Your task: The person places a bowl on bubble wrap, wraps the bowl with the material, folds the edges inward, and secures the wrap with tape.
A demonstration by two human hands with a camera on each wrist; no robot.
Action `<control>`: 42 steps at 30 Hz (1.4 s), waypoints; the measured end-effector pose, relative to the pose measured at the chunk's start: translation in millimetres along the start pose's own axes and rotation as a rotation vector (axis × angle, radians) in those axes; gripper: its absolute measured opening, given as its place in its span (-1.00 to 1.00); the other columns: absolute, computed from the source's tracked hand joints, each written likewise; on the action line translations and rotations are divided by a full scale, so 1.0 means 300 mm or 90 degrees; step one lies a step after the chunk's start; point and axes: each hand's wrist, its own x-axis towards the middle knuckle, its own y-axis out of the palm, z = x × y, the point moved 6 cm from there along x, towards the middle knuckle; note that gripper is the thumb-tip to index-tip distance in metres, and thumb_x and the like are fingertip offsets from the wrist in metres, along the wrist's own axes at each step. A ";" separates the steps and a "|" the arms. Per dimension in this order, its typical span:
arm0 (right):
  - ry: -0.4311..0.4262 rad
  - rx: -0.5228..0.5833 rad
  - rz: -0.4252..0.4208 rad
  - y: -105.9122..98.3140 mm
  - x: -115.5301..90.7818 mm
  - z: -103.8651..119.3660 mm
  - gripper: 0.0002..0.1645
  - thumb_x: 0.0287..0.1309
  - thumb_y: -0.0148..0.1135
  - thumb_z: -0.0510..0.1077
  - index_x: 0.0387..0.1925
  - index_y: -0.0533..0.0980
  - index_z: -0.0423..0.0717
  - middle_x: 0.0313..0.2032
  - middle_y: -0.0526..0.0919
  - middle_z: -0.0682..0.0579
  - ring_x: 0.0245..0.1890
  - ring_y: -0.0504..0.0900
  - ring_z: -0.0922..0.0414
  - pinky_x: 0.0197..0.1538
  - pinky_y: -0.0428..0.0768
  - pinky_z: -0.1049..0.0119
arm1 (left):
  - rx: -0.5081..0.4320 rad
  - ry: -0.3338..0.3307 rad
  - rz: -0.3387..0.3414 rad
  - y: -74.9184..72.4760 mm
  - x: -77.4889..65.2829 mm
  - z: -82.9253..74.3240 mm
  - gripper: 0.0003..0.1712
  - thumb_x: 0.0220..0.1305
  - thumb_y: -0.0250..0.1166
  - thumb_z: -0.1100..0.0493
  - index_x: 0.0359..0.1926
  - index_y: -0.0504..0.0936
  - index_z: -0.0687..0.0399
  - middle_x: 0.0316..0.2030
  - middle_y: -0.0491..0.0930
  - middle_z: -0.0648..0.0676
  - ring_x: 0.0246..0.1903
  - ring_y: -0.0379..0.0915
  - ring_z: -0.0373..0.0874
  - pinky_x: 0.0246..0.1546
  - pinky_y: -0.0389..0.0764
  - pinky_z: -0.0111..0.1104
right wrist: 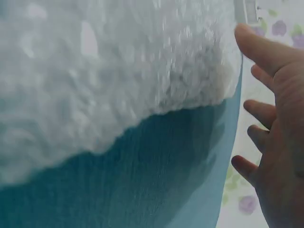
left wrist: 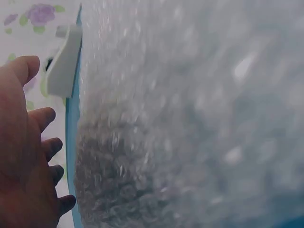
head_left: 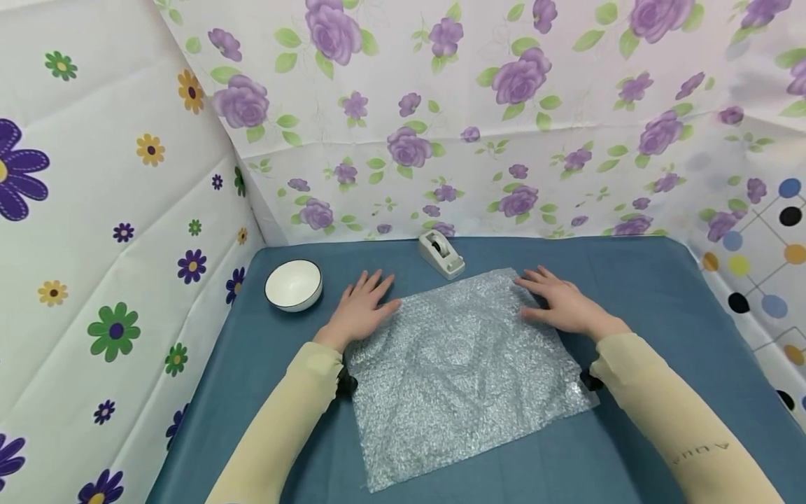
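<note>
A sheet of clear bubble wrap point(head_left: 460, 371) lies spread out on the blue tabletop, slightly turned. My left hand point(head_left: 362, 308) is over its far left corner, fingers spread and nothing held. Over the far right edge hovers my right hand point(head_left: 560, 301), its fingers also straight and apart. In the left wrist view the fingers of the left hand point(left wrist: 28, 142) stand free of the bubble wrap point(left wrist: 156, 118). The right wrist view likewise has the right hand point(right wrist: 280, 109) apart from the sheet point(right wrist: 118, 61).
A white bowl with a dark rim point(head_left: 293, 285) stands at the back left, close to my left hand. Behind the sheet is a white tape dispenser point(head_left: 441, 254). Flowered cloth point(head_left: 409, 105) hangs behind the blue table point(head_left: 642, 280) and along both sides.
</note>
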 end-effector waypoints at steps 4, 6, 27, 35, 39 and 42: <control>-0.066 0.009 -0.001 0.018 -0.016 0.059 0.17 0.25 0.49 0.34 0.69 0.20 0.01 0.68 0.03 -0.24 0.66 -0.18 -0.38 0.44 -0.02 -0.61 | -0.022 0.035 -0.006 0.010 -0.039 -0.033 -0.11 0.64 -0.10 -0.43 0.75 0.04 -0.14 0.72 -0.13 0.14 0.69 -0.42 0.18 0.59 -0.24 0.29; -0.096 0.009 0.002 0.031 -0.023 0.086 0.24 0.18 0.54 0.35 0.69 0.20 -0.02 0.68 0.01 -0.24 0.66 -0.17 -0.39 0.45 0.01 -0.59 | -0.030 0.051 -0.002 0.016 -0.062 -0.052 -0.12 0.65 -0.09 -0.42 0.75 0.03 -0.14 0.72 -0.14 0.13 0.69 -0.43 0.16 0.59 -0.26 0.26; -0.116 -0.002 0.071 0.161 -0.052 0.149 0.40 0.01 0.47 0.59 0.72 0.13 0.15 0.71 -0.19 -0.19 0.69 -0.30 -0.28 0.58 -0.25 -0.39 | -0.108 0.099 0.089 0.093 -0.235 -0.134 -0.11 0.67 0.00 -0.32 0.76 -0.06 -0.08 0.72 -0.21 0.20 0.69 -0.49 0.15 0.63 -0.31 0.15; -0.111 0.007 0.057 0.177 -0.056 0.136 0.42 -0.04 0.48 0.61 0.72 0.13 0.19 0.72 -0.21 -0.14 0.69 -0.32 -0.24 0.59 -0.32 -0.35 | -0.137 0.083 0.090 0.109 -0.268 -0.116 -0.11 0.67 0.03 -0.28 0.76 -0.07 -0.08 0.72 -0.23 0.20 0.68 -0.56 0.15 0.62 -0.38 0.15; -0.112 0.005 0.055 0.180 -0.055 0.134 0.43 -0.05 0.47 0.63 0.72 0.12 0.20 0.72 -0.21 -0.15 0.69 -0.31 -0.25 0.58 -0.31 -0.37 | -0.140 0.081 0.088 0.114 -0.267 -0.115 -0.11 0.68 0.01 -0.30 0.76 -0.08 -0.11 0.72 -0.24 0.18 0.68 -0.59 0.14 0.61 -0.41 0.16; -0.114 0.006 0.051 0.179 -0.056 0.133 0.43 -0.05 0.48 0.62 0.72 0.13 0.20 0.72 -0.20 -0.14 0.69 -0.31 -0.24 0.58 -0.31 -0.37 | -0.140 0.077 0.086 0.119 -0.267 -0.115 -0.11 0.68 0.00 -0.30 0.76 -0.09 -0.11 0.72 -0.26 0.18 0.67 -0.61 0.15 0.61 -0.44 0.16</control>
